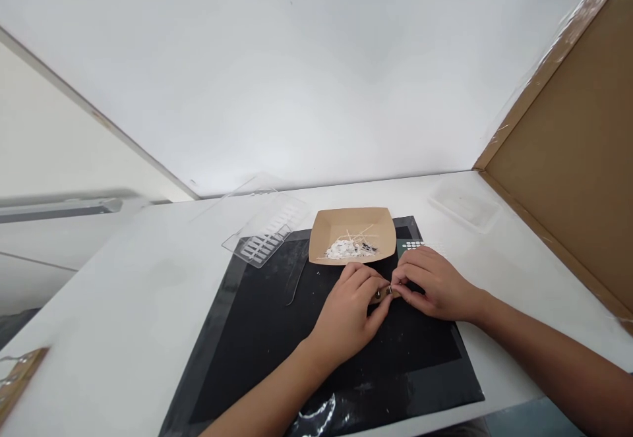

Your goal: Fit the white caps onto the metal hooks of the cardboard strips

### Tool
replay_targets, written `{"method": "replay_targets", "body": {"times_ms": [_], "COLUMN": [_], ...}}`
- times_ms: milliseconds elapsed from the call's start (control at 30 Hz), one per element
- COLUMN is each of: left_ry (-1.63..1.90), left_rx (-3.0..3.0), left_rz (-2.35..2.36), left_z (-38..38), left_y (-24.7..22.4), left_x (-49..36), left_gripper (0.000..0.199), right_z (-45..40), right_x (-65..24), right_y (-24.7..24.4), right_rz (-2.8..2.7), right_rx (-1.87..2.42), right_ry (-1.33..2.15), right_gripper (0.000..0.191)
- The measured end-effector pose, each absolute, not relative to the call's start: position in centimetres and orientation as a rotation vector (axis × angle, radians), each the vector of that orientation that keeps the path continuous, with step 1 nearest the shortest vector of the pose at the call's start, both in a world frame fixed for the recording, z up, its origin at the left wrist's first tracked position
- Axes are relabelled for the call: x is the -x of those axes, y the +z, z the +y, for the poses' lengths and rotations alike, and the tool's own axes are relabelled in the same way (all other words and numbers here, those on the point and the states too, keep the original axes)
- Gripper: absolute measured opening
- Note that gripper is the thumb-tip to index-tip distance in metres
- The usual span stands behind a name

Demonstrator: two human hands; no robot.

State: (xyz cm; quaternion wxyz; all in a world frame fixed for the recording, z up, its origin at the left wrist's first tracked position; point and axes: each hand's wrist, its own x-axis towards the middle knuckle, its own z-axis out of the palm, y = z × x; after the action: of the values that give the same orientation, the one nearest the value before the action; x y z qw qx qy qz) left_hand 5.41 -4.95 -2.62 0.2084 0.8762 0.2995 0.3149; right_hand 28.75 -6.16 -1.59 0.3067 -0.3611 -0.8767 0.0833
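Note:
My left hand (350, 306) is closed, thumb and fingers pinching a small brown strip (383, 293) with dark or metallic bits on it. From the other side, the closed fingertips of my right hand (435, 283) meet the strip's right end. Both hands are over a black mat (267, 331), and fingers cover much of the strip. Just beyond them stands a brown paper tray (322, 226) holding white scraps (346, 248) and thin pale slivers. A green sheet with white dots (411, 244) lies partly under my right hand.
Thin dark tweezers (297, 277) lie on the mat left of the tray. A clear plastic case (260, 242) with white strips overlaps the mat's far left corner. A clear shallow box (465, 206) sits at the back right. Cardboard (568, 160) walls the right side; a wooden piece (22, 378) with metal fittings is at lower left.

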Motion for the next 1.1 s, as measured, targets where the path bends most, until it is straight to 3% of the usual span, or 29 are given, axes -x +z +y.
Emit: {"method": "replay_targets", "body": {"times_ms": [1100], "left_ry": [0.889], "left_rx": [-2.379], "left_rz": [0.886], "left_z": [-5.1], "left_y": [-3.8], "left_x": [-5.9], "left_gripper": [0.012], "right_z": [-6.3], "right_x": [-28.6], "right_y": [-1.9], "right_rz": [-2.266], "right_rx": [1.039], "right_ry": [0.537], "right_gripper": [0.008]}}
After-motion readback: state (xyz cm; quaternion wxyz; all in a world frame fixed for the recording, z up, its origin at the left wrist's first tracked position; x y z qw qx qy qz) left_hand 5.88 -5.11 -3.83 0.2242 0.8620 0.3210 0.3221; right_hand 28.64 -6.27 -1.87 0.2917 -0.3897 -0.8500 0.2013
